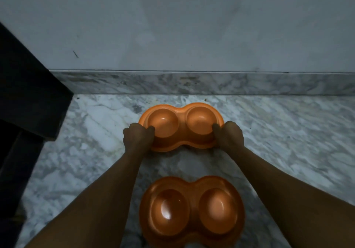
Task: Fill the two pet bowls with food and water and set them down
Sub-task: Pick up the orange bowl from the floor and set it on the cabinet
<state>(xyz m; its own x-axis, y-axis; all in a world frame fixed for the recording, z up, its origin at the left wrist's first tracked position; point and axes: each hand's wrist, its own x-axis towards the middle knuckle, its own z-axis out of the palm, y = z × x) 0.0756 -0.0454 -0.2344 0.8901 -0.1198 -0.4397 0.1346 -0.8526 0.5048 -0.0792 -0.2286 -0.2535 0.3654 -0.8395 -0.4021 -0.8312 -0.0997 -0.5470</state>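
A person's left hand (pixel 137 135) and right hand (pixel 229 135) grip the two ends of an orange double pet bowl (pixel 181 127), a thumb hooked over the rim into each well, near the far edge of the marble floor (pixel 288 132) below the skirting (pixel 192 83). A second double pet bowl (pixel 192 211) lies at the near edge between the forearms. Dark furniture (pixel 25 94) stands at the left.

Both bare forearms reach from the near edge toward the far side, drawing slightly together. The left grip (pixel 139 135) curls round the left end of the far double bowl (pixel 181 111), thumb over its rim. The right grip (pixel 229 135) clasps the right end likewise, knuckles up.
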